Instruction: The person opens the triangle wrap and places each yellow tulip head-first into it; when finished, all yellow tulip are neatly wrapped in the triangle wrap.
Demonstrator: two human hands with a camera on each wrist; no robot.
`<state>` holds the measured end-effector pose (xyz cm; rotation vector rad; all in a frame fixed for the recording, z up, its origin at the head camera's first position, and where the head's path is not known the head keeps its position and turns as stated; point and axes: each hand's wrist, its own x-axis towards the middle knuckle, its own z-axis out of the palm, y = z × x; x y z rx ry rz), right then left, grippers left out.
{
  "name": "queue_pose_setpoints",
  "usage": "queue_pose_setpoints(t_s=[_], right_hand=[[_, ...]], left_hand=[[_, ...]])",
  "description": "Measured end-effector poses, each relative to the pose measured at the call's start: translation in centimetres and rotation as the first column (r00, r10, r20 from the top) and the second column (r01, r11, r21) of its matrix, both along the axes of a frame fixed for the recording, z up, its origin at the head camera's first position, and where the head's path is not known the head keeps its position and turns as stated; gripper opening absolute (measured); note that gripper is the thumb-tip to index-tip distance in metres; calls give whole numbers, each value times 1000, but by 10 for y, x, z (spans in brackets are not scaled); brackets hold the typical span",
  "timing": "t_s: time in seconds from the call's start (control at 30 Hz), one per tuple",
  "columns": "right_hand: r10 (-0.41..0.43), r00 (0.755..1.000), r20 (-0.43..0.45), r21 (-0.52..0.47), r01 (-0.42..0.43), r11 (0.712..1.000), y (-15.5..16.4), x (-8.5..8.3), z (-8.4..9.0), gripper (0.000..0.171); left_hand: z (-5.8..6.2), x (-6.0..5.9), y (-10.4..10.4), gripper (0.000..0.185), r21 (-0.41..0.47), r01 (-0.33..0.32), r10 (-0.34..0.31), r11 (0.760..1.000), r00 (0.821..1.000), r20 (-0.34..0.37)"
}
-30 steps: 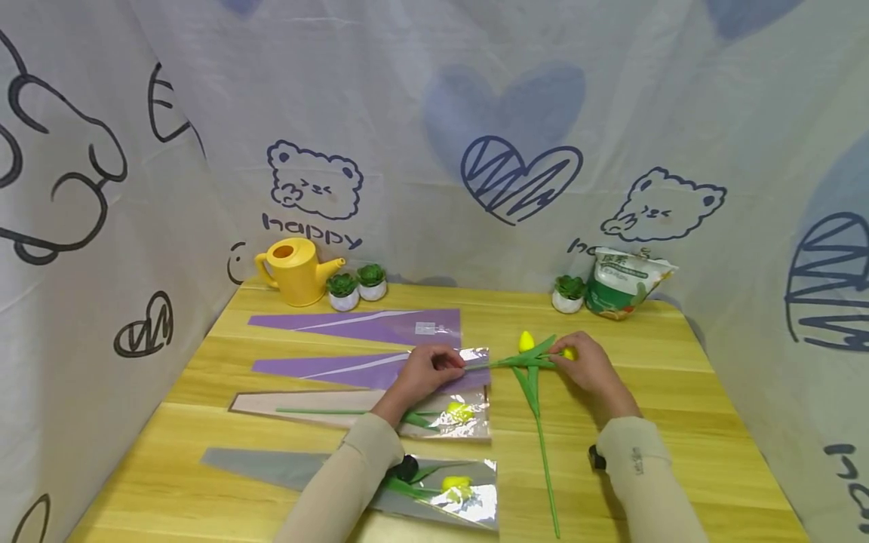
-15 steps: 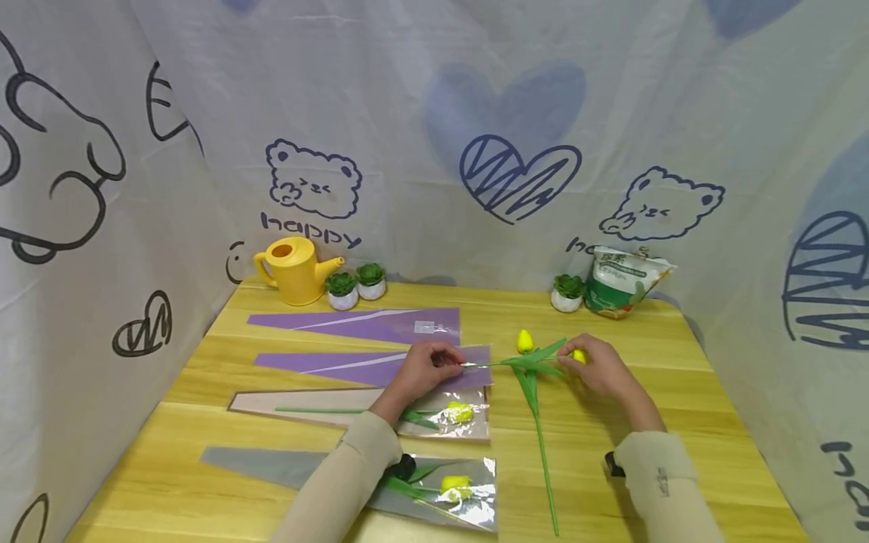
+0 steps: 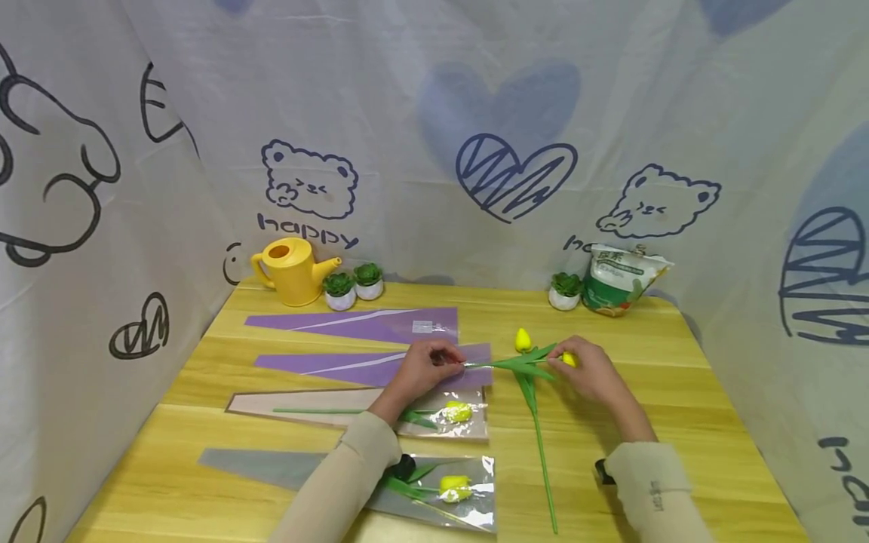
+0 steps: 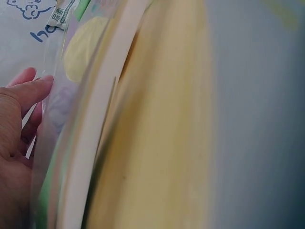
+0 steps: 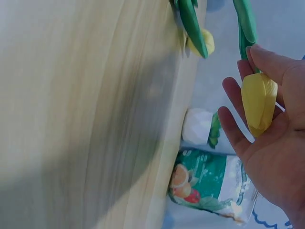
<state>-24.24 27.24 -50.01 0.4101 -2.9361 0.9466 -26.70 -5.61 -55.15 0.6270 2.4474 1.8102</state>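
right hand [image 3: 592, 371] cups yellow tulip bud [image 5: 258, 101] in curled fingers, palm side, bud end pointing away from the sleeve. stem of that tulip [image 3: 505, 363] runs leftward, low over the table [image 3: 679, 392], toward mouth of purple sleeve [image 3: 380, 368]. left hand [image 3: 422, 369] pinches near sleeve's open edge w/ fingers bent; from head view cannot tell if thumb has the film alone or film plus stem tip. left wrist view too blurred and close, shows only thumb beside clear film.

second loose tulip [image 3: 532, 392] lies crossing under the held one, bud [image 3: 522, 339] toward back, stem toward front edge. two wrapped tulips in clear sleeves [image 3: 448, 413] and [image 3: 456, 489] nearer front; one more purple sleeve [image 3: 366, 324] further back, empty as far as visible.

handling, by judgement: looks artificial, plastic/foam, so v. light. bud prob soft, squashes a bit but springs back, fine to cup, not to squeeze hard. stem thin, likely wire core: bends and stays bent, so better held near leaves for control when feeding in. leaves floppy, apt to snag on sleeve mouth. sleeve film thin, slick, flimsy, tends to cling shut & slide on wood; needs pinching at the open lip, pref. one layer only to keep mouth open. not fragile overall, creasing film the main risk.
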Motion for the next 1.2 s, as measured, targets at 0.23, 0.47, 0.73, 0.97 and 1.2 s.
queue_pose_setpoints(t_s=[0.23,0.47,0.73,0.97,1.2], right_hand=[[1,1000,-17,-13,-1,1000,-16,1,0,11],[-4,1000,-17,-18,4,1000,-30,2,-1,9],[-2,1000,-4,-32,1,999,-42,2,-5,10],[5,1000,-27,-26,-6,1000,-53,2,-7,8],[4,1000,-31,-31,-5,1000,-63,2,-7,9]], left_hand=[[-1,-1,2,9,0,5,-5,1000,1000,-16],[1,0,4,9,-1,7,-7,1000,1000,-15],[3,1,5,10,2,4,-4,1000,1000,-1],[3,1,5,9,-22,9,-9,1000,1000,-18],[3,0,6,9,-22,8,-8,1000,999,-33]])
